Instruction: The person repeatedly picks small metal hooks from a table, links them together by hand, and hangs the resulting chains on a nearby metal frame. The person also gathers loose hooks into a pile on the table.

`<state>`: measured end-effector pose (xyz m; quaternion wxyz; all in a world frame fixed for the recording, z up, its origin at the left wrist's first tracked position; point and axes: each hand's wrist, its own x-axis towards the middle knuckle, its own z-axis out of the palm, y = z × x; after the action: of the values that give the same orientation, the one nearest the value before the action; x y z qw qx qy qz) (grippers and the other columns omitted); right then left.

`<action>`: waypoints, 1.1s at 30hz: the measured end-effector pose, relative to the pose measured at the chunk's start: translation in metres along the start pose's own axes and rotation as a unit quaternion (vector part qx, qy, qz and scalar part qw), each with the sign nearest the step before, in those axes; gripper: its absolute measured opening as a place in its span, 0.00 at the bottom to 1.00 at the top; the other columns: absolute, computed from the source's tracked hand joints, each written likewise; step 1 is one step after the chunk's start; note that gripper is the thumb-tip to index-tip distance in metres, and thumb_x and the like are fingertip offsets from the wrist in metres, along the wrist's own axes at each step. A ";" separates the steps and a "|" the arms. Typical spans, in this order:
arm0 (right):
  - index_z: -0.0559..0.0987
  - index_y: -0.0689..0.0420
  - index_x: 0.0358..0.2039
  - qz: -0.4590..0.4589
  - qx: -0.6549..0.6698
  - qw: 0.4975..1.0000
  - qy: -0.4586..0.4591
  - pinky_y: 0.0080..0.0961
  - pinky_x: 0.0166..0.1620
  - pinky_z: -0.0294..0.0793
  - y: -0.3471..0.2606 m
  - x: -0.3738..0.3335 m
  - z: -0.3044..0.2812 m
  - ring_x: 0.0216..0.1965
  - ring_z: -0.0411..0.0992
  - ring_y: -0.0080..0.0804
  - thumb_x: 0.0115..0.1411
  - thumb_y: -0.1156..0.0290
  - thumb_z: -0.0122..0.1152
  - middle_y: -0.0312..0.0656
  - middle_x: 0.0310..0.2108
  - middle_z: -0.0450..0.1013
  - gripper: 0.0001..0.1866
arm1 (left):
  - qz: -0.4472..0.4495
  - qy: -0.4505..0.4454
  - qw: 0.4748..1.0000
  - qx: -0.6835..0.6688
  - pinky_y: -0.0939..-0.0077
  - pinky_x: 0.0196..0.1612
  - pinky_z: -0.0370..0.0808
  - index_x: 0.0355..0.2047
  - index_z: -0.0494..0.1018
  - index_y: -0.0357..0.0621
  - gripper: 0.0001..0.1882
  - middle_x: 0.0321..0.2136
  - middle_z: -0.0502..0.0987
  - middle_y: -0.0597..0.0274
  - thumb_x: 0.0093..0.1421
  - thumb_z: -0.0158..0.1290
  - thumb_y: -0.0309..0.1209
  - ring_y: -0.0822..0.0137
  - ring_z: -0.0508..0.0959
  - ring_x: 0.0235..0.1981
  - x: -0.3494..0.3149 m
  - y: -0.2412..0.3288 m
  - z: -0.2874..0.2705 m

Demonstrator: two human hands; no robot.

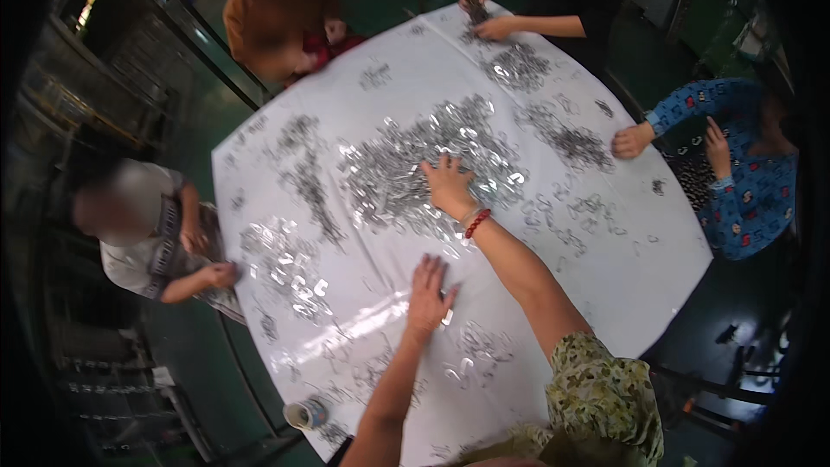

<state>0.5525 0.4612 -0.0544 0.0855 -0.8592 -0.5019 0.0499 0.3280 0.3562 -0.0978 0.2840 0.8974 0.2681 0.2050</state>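
A wide heap of small, shiny, curved metal pieces (389, 177) covers the middle of the white tabletop (393, 264). They look like little hooks or loops; their exact kind is too small to make out. My right hand (450, 188) reaches onto the heap's right part with its fingers spread, palm down, and a red bead bracelet on the wrist. Anything under the palm is hidden. Closer to me, my left hand (427, 297) lies flat on the table, fingers stretched out, just below the heap. A loose metal piece (447, 317) shows beside its thumb.
Smaller metal heaps lie at the left (290, 272), right (571, 143) and far right (517, 67). A cup (306, 415) stands at the near-left edge. People sit around the table: a white shirt left, a brown top far left, dark sleeves far right, a blue patterned top right.
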 end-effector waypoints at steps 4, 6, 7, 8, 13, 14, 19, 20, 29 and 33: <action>0.68 0.40 0.57 -0.106 -0.019 0.994 0.013 0.65 0.37 0.72 0.021 -0.030 0.014 0.52 0.65 0.58 0.55 0.70 0.59 0.47 0.49 0.65 0.28 | 0.028 -0.003 1.000 0.014 0.50 0.65 0.57 0.51 0.68 0.34 0.25 0.56 0.67 0.47 0.58 0.57 0.37 0.44 0.60 0.63 0.003 0.005 -0.012; 0.70 0.40 0.56 -0.061 -0.011 0.998 0.023 0.60 0.34 0.75 0.028 -0.006 -0.001 0.50 0.67 0.55 0.53 0.70 0.61 0.46 0.48 0.66 0.28 | 0.028 0.021 0.999 0.006 0.53 0.65 0.58 0.52 0.68 0.36 0.25 0.56 0.66 0.48 0.58 0.56 0.37 0.45 0.59 0.64 0.009 0.007 -0.009; 0.70 0.41 0.56 -0.034 -0.020 0.999 0.033 0.59 0.33 0.75 0.029 0.010 0.000 0.51 0.68 0.55 0.52 0.70 0.62 0.46 0.49 0.66 0.28 | 0.027 0.021 0.999 0.007 0.53 0.65 0.58 0.52 0.68 0.37 0.25 0.56 0.66 0.49 0.58 0.56 0.37 0.45 0.59 0.64 0.009 0.003 -0.005; 0.70 0.41 0.55 -0.023 -0.022 0.999 0.030 0.60 0.35 0.75 0.024 0.014 0.003 0.51 0.68 0.56 0.51 0.70 0.63 0.46 0.49 0.66 0.29 | 0.024 0.023 0.999 0.009 0.53 0.65 0.58 0.52 0.68 0.38 0.25 0.57 0.66 0.49 0.58 0.56 0.37 0.45 0.59 0.64 0.008 -0.001 -0.002; 0.73 0.49 0.52 -0.037 0.136 0.990 -0.027 0.48 0.44 0.76 0.033 0.034 -0.018 0.48 0.73 0.54 0.44 0.69 0.70 0.51 0.45 0.73 0.31 | 0.006 0.008 1.000 0.005 0.55 0.66 0.58 0.53 0.69 0.40 0.25 0.57 0.65 0.50 0.58 0.57 0.38 0.46 0.59 0.64 0.006 -0.010 -0.006; 0.74 0.52 0.50 -0.025 0.204 0.978 -0.039 0.42 0.45 0.76 0.042 0.041 -0.034 0.45 0.75 0.52 0.42 0.68 0.72 0.52 0.42 0.75 0.31 | 0.015 0.014 1.000 0.004 0.55 0.66 0.58 0.52 0.69 0.39 0.24 0.57 0.65 0.50 0.58 0.56 0.38 0.46 0.59 0.64 0.006 -0.011 -0.003; 0.72 0.68 0.52 -0.079 0.355 0.931 -0.036 0.31 0.42 0.75 0.042 0.052 -0.145 0.38 0.77 0.40 0.41 0.68 0.72 0.50 0.37 0.77 0.36 | 0.009 0.024 1.000 0.007 0.55 0.65 0.59 0.52 0.68 0.40 0.23 0.57 0.65 0.51 0.59 0.55 0.38 0.48 0.58 0.65 0.004 -0.002 -0.008; 0.72 0.67 0.52 -0.082 0.371 0.923 -0.056 0.28 0.39 0.75 0.031 0.054 -0.161 0.36 0.76 0.34 0.42 0.70 0.71 0.48 0.36 0.77 0.35 | 0.000 0.021 1.000 0.009 0.55 0.65 0.59 0.52 0.68 0.40 0.23 0.57 0.65 0.51 0.59 0.55 0.38 0.48 0.58 0.65 0.003 -0.005 -0.007; 0.64 0.77 0.56 0.039 0.565 0.809 -0.158 0.28 0.35 0.81 0.030 0.074 -0.111 0.37 0.77 0.34 0.53 0.70 0.69 0.52 0.41 0.75 0.35 | 0.000 0.014 1.000 0.017 0.56 0.66 0.58 0.52 0.69 0.39 0.23 0.57 0.65 0.52 0.59 0.56 0.38 0.50 0.58 0.65 0.006 -0.007 -0.005; 0.67 0.75 0.56 0.062 0.629 0.748 -0.204 0.30 0.43 0.79 0.056 0.061 -0.058 0.43 0.75 0.35 0.56 0.64 0.68 0.48 0.44 0.74 0.35 | 0.014 0.018 1.000 0.006 0.55 0.65 0.60 0.52 0.68 0.41 0.23 0.57 0.65 0.52 0.58 0.57 0.36 0.47 0.59 0.64 0.008 -0.005 -0.005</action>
<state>0.6399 0.4819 -0.0089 0.4988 -0.6094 -0.3083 0.5337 0.3299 0.3660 -0.0955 0.2711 0.8989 0.2616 0.2237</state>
